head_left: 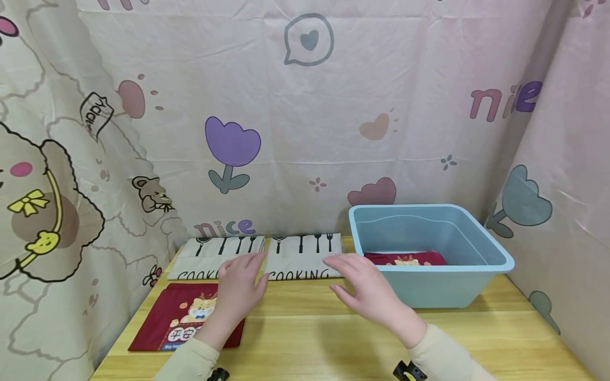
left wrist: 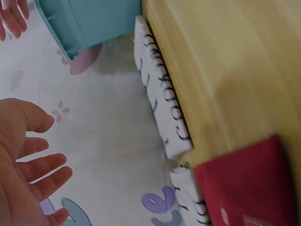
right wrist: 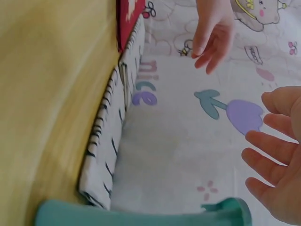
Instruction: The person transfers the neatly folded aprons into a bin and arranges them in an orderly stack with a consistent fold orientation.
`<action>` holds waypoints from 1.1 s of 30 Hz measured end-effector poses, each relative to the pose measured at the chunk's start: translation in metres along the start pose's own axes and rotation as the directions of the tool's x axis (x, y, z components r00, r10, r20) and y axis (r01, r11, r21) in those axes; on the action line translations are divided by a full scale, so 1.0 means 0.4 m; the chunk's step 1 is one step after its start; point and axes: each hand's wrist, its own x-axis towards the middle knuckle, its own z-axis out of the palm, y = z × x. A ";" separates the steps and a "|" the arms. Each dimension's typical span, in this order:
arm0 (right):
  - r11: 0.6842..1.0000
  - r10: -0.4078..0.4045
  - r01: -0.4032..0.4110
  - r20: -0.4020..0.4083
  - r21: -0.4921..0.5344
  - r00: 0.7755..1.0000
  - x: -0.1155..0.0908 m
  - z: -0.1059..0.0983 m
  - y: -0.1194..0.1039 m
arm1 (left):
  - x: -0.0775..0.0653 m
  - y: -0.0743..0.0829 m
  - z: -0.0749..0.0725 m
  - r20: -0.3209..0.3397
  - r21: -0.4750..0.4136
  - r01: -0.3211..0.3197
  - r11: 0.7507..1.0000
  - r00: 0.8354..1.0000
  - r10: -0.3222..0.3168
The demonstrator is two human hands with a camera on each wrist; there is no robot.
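Observation:
Both hands are raised over the table, apart from each other and holding nothing. In the head view my left hand (head_left: 240, 288) hovers above the right part of a folded dark red cloth item (head_left: 157, 317) printed with a cartoon animal. My right hand (head_left: 367, 288) is just left of the light blue plastic bin (head_left: 429, 288). Two folded white cloths (head_left: 214, 254) with black utensil prints and the word COOKING lie side by side at the back. Another dark red printed piece (head_left: 405, 258) lies inside the bin. In both wrist views the fingers are spread and slightly bent.
The wooden table (head_left: 295, 338) runs up to a patterned curtain (head_left: 305, 132) at the back, with more curtain on the left and right sides. The bin stands at the back right. A dark strapped device (head_left: 410, 371) sits on the right wrist.

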 end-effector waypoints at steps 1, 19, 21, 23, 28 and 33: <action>1.000 0.001 -0.001 0.003 0.006 1.000 -0.001 0.007 -0.003 | -0.005 -0.006 -0.001 0.009 0.000 0.013 1.000 1.000 -0.013; 0.974 0.141 -0.160 0.123 0.159 0.982 -0.021 0.142 -0.045 | -0.077 -0.132 -0.024 0.131 0.046 0.232 0.972 0.963 -0.236; 0.967 0.165 -0.189 0.149 0.168 0.975 -0.022 0.156 -0.048 | -0.084 -0.148 -0.029 0.138 0.049 0.251 0.967 0.957 -0.256; 0.960 0.188 -0.218 0.173 0.174 0.967 -0.023 0.168 -0.052 | -0.093 -0.165 -0.033 0.145 0.060 0.275 0.960 0.949 -0.281; 0.940 0.232 -0.271 0.195 0.205 0.953 -0.021 0.196 -0.063 | -0.115 -0.214 -0.046 0.180 0.102 0.356 0.929 0.912 -0.369; 0.916 0.228 -0.280 0.200 0.287 0.953 -0.019 0.232 -0.074 | -0.137 -0.266 -0.067 0.254 0.144 0.443 0.885 0.848 -0.466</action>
